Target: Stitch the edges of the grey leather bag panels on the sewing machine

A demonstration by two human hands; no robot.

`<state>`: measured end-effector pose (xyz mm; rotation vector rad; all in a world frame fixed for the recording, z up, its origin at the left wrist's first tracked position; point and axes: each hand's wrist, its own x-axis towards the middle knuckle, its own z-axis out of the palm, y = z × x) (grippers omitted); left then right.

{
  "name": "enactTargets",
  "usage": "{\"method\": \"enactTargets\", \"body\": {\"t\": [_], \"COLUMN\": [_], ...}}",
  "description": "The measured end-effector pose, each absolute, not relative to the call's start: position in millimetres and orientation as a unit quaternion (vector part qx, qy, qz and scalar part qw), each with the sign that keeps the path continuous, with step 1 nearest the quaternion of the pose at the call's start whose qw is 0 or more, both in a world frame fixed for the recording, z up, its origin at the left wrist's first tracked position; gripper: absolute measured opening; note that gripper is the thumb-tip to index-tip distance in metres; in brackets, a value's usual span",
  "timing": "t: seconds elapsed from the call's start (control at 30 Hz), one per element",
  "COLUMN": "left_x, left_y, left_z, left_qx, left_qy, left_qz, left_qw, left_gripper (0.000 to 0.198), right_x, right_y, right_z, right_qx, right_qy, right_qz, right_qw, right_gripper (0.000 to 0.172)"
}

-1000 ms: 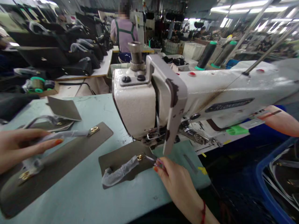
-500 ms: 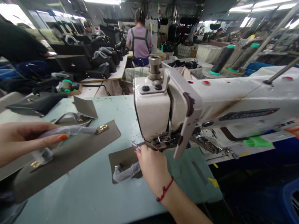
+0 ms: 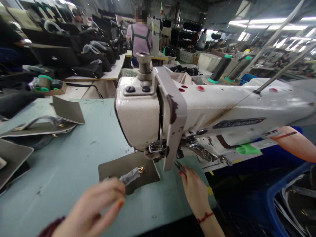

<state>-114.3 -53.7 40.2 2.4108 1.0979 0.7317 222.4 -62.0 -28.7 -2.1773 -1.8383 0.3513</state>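
Note:
A taupe bag panel [image 3: 111,168] lies beside the sewing machine's needle area, with a plastic-wrapped handle [image 3: 130,177] and a gold-coloured buckle [image 3: 142,169] on it. My left hand [image 3: 98,204], slightly blurred, hovers at the panel's near edge and hides the handle's other end. Its fingers are curved and the thumb stands apart, with nothing visible between them. Right of the presser area, my right hand [image 3: 195,189] is closed around thread snips [image 3: 180,168], their points toward the machine.
The white sewing machine [image 3: 138,112] stands over the pale green table [image 3: 61,191]. More taupe panels [image 3: 14,154] and a handled piece [image 3: 44,130] lie at left. A blue bin [image 3: 271,194] is at lower right. Another person's arm [image 3: 293,143] shows at right; a person [image 3: 140,36] sits ahead.
My left hand has let go of the handle of another panel at left and moved right to the panel by the machine. My right hand moved right with the snips, uncovering the buckle.

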Motion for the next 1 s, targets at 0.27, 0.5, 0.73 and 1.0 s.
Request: {"method": "enactTargets", "body": {"t": [0.27,0.5,0.73,1.0], "left_x": [-62.6,-75.1,-67.1,-67.0], "left_y": [-60.3,4.0,0.0,11.1], "left_z": [-62.5,23.9,60.2,64.5], "left_qx": [0.799,0.883,0.885,0.877], "left_qy": [0.549,0.445,0.459,0.472], "left_qz": [0.237,0.131,0.064,0.088], "left_qw": [-0.066,-0.068,-0.029,0.002], "left_gripper": [0.081,0.052,0.049,0.034], "right_x": [156.0,120.3,119.7,117.0], "right_y": [-44.5,-44.2,-48.1,-33.7], "right_z": [-1.8,2.9,10.8,10.4], "right_qx": [-0.543,-0.527,-0.531,-0.567], "right_qy": [-0.686,-0.602,-0.536,-0.539], "right_qz": [0.316,0.423,0.488,0.450], "right_qw": [0.367,0.425,0.438,0.431], "right_gripper": [0.030,0.037,0.041,0.040]}}
